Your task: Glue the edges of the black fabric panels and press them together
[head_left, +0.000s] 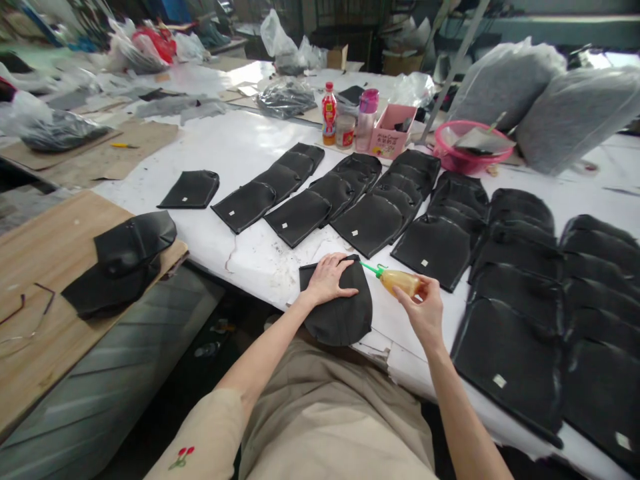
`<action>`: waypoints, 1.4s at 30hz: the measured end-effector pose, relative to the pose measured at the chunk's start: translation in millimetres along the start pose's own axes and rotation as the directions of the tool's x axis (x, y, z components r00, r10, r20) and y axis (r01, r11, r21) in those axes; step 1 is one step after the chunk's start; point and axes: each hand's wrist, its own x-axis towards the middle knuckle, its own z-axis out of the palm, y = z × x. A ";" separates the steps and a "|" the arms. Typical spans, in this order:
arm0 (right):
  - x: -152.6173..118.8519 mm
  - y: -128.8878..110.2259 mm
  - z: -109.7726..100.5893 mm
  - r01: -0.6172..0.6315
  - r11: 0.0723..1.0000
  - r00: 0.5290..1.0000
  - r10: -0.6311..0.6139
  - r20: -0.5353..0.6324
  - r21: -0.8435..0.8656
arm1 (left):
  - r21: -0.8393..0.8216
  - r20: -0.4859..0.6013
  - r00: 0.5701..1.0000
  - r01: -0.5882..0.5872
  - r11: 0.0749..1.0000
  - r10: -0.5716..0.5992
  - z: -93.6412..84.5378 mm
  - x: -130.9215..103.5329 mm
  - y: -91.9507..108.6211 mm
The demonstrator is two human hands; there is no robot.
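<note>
Our left hand (331, 279) lay spread, its fingers pressing the black piece (343, 317) against the white table (255, 267) at its near edge. Our right fingers gripped the glue bottle (399, 282), its green nozzle (369, 267) at the piece's top corner.

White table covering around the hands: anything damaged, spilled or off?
Looks worn. The white covering has dark smudges just beyond the black piece under the left hand, and its near edge looks ragged to that piece's right. No spill visible by the squeeze bottle.
</note>
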 end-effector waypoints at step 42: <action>30.9 -28.8 -10.4 0.444 0.823 0.893 -0.372 0.254 -0.356 | -0.003 -0.037 0.999 -0.016 1.000 0.016 2.9 -1.3 -1.2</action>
